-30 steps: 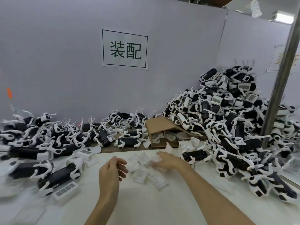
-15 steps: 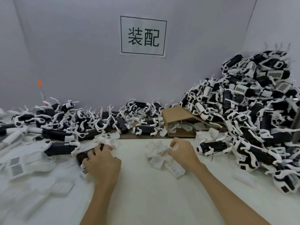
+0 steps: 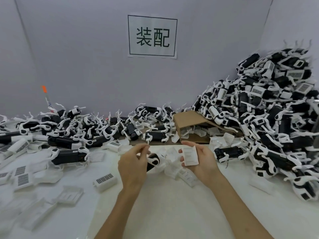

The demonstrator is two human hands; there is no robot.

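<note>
Both hands loaded, parts about to meet

Left hand [image 3: 133, 167] grips the black-and-white plastic device [image 3: 152, 161]; right hand [image 3: 201, 161] pinches the flat white plastic cover [image 3: 189, 156] just beside it. Square the cover's edges before pressing.

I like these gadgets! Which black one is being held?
The black gadget gripped by the left hand; the others all lie on the table.
</note>
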